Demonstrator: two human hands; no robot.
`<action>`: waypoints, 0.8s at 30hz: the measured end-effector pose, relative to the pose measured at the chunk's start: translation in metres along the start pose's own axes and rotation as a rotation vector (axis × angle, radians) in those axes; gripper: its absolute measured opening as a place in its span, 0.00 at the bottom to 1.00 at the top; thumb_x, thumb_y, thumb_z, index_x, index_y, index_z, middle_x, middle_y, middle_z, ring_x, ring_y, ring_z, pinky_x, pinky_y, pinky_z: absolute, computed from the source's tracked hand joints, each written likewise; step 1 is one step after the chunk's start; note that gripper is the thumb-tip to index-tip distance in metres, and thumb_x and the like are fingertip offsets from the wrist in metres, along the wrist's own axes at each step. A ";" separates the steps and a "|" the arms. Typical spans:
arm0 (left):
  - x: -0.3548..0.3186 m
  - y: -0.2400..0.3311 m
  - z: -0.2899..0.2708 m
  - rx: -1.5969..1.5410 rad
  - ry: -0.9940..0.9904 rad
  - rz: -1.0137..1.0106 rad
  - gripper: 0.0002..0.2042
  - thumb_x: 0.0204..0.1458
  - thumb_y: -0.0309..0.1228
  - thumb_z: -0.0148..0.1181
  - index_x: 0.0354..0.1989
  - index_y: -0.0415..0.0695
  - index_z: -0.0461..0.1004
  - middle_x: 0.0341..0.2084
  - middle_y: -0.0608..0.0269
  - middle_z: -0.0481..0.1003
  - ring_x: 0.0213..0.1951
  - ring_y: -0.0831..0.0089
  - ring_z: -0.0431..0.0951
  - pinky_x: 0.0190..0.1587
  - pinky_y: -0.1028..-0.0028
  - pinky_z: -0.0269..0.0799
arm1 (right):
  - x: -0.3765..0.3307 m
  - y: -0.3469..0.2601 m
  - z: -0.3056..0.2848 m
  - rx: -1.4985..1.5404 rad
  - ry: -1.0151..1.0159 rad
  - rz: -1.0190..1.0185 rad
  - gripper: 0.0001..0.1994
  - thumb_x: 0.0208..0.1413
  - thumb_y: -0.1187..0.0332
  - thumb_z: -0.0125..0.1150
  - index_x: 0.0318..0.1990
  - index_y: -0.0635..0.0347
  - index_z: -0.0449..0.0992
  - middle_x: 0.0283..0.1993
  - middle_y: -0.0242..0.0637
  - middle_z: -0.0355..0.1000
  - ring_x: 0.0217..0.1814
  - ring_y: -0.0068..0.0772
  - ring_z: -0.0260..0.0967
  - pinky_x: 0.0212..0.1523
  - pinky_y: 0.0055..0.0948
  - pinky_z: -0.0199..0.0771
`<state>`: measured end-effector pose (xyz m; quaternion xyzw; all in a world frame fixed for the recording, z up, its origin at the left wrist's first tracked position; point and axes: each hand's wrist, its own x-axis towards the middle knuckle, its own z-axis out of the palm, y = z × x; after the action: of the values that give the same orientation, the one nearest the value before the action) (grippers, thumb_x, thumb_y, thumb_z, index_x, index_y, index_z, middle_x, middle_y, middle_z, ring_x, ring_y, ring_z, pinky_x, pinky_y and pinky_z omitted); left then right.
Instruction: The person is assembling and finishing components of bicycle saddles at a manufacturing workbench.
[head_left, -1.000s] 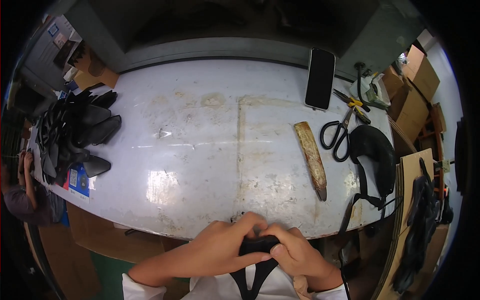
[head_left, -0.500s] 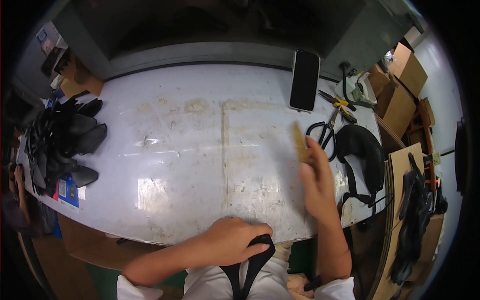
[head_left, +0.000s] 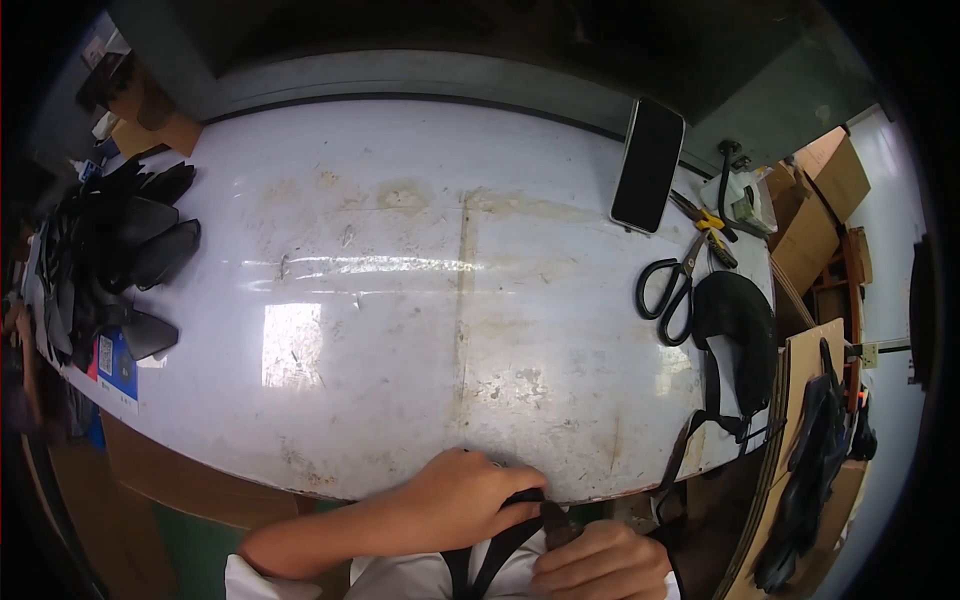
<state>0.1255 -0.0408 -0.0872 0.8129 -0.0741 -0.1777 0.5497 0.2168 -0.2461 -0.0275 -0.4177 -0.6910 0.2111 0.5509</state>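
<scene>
At the table's near edge, my left hand (head_left: 455, 500) is closed on a black strap piece (head_left: 510, 548), pinching its upper end. Two black bands run down from that grip over my lap. My right hand (head_left: 605, 562) is curled around a dark brown stick-like tool (head_left: 557, 524), whose exposed end touches or nearly touches the black piece beside my left fingers. The rest of the tool is hidden in my fist, so its exact kind cannot be made out.
Black-handled scissors (head_left: 670, 292), yellow-handled pliers (head_left: 712, 222), a phone (head_left: 648, 165) and a curved black padded piece with straps (head_left: 738, 325) lie at the right of the white table (head_left: 370, 400). Black pieces (head_left: 125, 240) are heaped at the left. Cardboard (head_left: 810, 400) stands beyond the right edge.
My right hand has come down from above the table, near the scissors, to beside my left hand, bringing the tool along. My left hand keeps its grip on the black piece.
</scene>
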 end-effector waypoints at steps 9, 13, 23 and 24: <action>-0.002 -0.004 -0.001 -0.066 0.006 -0.017 0.13 0.55 0.35 0.64 0.48 0.49 0.80 0.24 0.50 0.81 0.27 0.48 0.81 0.33 0.55 0.78 | 0.014 0.045 0.028 0.072 0.220 -0.196 0.11 0.56 0.70 0.65 0.23 0.59 0.73 0.20 0.31 0.65 0.17 0.28 0.64 0.19 0.28 0.65; -0.003 -0.005 0.000 -0.015 -0.004 -0.020 0.12 0.56 0.35 0.63 0.48 0.49 0.79 0.23 0.51 0.80 0.27 0.50 0.82 0.33 0.56 0.78 | 0.033 0.028 0.022 0.296 0.583 0.259 0.19 0.62 0.67 0.60 0.19 0.66 0.72 0.18 0.40 0.71 0.16 0.38 0.70 0.19 0.39 0.72; -0.006 -0.009 0.000 -0.051 -0.005 -0.016 0.12 0.59 0.35 0.61 0.49 0.49 0.77 0.20 0.55 0.79 0.24 0.50 0.80 0.29 0.56 0.76 | -0.003 0.043 0.035 -0.013 0.235 -0.256 0.10 0.57 0.71 0.64 0.25 0.59 0.74 0.20 0.31 0.65 0.18 0.30 0.64 0.21 0.29 0.66; -0.007 -0.010 -0.002 -0.054 -0.007 -0.034 0.11 0.59 0.35 0.61 0.49 0.49 0.77 0.20 0.54 0.79 0.24 0.50 0.80 0.29 0.56 0.75 | -0.003 0.049 0.039 -0.008 0.239 -0.255 0.10 0.57 0.71 0.64 0.25 0.59 0.74 0.20 0.31 0.65 0.18 0.30 0.64 0.21 0.29 0.66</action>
<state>0.1193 -0.0329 -0.0941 0.7984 -0.0573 -0.1919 0.5679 0.1976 -0.2146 -0.0784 -0.3510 -0.6686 0.0856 0.6499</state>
